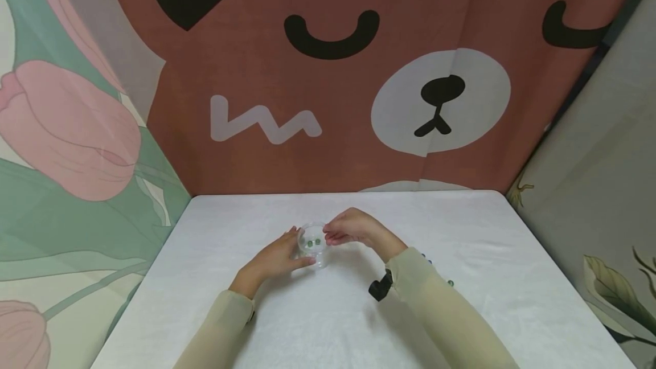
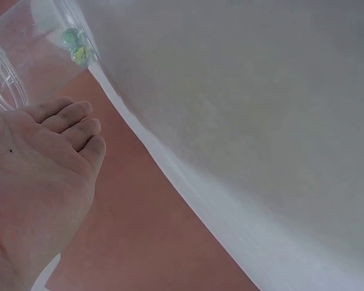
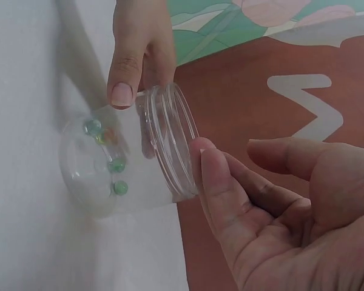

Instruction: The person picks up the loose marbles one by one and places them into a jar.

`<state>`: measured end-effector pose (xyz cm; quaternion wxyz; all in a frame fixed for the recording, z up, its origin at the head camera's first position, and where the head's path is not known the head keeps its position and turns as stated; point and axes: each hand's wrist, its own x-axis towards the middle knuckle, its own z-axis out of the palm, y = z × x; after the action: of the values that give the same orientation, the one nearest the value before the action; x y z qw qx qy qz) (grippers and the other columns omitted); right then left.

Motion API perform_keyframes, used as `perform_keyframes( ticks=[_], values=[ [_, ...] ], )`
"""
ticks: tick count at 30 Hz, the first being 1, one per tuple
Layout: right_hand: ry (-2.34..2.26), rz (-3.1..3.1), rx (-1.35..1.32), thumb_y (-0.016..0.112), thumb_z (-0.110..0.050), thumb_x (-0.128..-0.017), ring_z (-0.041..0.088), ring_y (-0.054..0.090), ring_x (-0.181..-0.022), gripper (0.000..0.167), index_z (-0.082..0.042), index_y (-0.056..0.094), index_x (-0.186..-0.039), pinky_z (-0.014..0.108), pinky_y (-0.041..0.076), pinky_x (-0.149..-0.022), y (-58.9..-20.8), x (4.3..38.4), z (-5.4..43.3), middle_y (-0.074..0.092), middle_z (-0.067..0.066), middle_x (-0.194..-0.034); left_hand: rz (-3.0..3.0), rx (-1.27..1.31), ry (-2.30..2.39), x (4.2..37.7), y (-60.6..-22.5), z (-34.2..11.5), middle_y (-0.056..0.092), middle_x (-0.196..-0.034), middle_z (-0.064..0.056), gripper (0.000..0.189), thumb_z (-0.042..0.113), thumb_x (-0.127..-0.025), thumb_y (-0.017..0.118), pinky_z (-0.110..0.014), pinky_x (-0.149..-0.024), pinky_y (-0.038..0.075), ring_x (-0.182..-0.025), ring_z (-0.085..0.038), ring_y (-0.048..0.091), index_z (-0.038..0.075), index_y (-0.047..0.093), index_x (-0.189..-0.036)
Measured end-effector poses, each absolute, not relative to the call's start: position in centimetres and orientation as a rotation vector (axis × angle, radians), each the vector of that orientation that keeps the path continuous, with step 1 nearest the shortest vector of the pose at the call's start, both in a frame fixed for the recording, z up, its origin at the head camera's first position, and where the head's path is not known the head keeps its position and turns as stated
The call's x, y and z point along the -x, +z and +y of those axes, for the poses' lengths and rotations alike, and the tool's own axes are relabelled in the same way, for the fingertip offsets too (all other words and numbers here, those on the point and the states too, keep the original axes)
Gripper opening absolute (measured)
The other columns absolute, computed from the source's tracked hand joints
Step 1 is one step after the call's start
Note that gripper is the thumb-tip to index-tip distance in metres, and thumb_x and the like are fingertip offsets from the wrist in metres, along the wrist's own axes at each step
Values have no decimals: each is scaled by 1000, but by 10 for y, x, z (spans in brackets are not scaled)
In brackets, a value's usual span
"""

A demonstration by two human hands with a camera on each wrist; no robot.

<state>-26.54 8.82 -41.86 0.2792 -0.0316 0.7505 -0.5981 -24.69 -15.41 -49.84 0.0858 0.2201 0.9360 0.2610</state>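
Note:
A clear jar (image 1: 322,259) with a threaded rim stands on the white table, its mouth up. Several green marbles (image 3: 117,165) lie at its bottom, one showing orange and yellow. My left hand (image 1: 274,256) holds the jar from the left, thumb across the near side and a finger visible through the wall in the right wrist view. At the rim is my right hand (image 3: 285,224), its fingertips by the edge and its thumb apart from them. Nothing shows between that thumb and the fingers. The left wrist view catches the left palm beside the jar.
A green marble (image 1: 451,283) lies on the white table (image 1: 348,329) to the right, beyond the right sleeve. Small blue marbles (image 1: 427,259) are partly hidden behind that sleeve. Behind the table hangs a brown cloth (image 1: 338,158) with a bear's face.

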Motion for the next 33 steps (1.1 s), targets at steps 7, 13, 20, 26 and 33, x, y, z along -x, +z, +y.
perform_keyframes(
  ticks=[7, 13, 20, 26, 33],
  values=[
    [-1547, 2061, 123, 64, -12, -99, 17, 72, -78, 30, 12, 67, -117, 33, 62, -81, -416, 261, 99, 73, 24, -103, 2788, -627, 779, 248, -499, -154, 31, -164, -13, 94, 63, -88, 68, -54, -123, 23, -155, -32, 20, 14, 32, -160],
    [-1492, 2122, 216, 65, -14, -99, 18, 71, -84, 34, 9, 65, -124, 34, 61, -84, -418, 260, 116, 73, 15, -99, 2795, -613, 773, 248, -500, -153, 30, -164, -14, 97, 66, -87, 67, -54, -122, 24, -155, -32, 20, 14, 31, -160],
    [-1375, 2238, 296, 71, -19, -96, 18, 71, -93, 33, -3, 69, -125, 35, 59, -89, -418, 253, 145, 72, 10, -104, 2784, -578, 774, 247, -501, -153, 27, -165, -15, 98, 67, -86, 68, -56, -122, 24, -154, -34, 20, 15, 30, -161],
    [-1301, 2308, 431, 70, -23, -96, 18, 69, -99, 38, -11, 66, -132, 40, 55, -96, -423, 246, 171, 72, 7, -112, 2777, -610, 772, 246, -501, -154, 27, -165, -14, 96, 67, -88, 66, -55, -123, 21, -155, -33, 19, 17, 29, -161],
    [-1212, 2419, 557, 70, -29, -97, 17, 65, -101, 40, -17, 66, -135, 40, 54, -94, -436, 241, 199, 71, 1, -109, 2782, -643, 778, 246, -498, -155, 27, -165, -15, 98, 69, -87, 64, -56, -122, 23, -155, -34, 19, 16, 28, -161]
  ],
)
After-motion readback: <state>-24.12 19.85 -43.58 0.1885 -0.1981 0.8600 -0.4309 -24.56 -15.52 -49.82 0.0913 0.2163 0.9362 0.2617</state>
